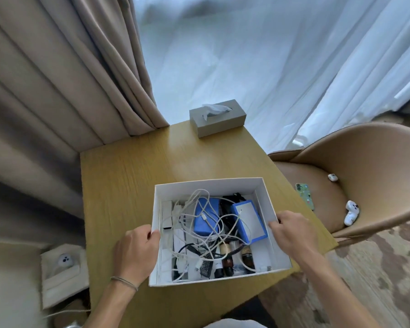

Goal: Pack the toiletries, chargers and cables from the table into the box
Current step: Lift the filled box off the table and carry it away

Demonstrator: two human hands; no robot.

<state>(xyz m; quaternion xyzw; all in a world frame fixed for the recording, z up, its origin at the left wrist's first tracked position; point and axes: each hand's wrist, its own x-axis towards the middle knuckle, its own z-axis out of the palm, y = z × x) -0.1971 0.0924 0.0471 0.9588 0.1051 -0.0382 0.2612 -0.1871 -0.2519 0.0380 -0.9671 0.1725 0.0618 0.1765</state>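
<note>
Two hands grip one open white cardboard box [206, 185] on our light wooden table [128, 176] | left hand [134, 252] curls fingers over its left wall | right hand [294, 230] curls over its right wall | inside: tangled white cables [205, 223], two blue rectangular packs [205, 217], small dark bottles [246, 255] | grey tissue box [217, 118] sits at far edge.

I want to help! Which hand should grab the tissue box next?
Probably the right hand: the tissue box sits at the table's far edge, slightly right of the white box. Both hands grip that box.
</note>
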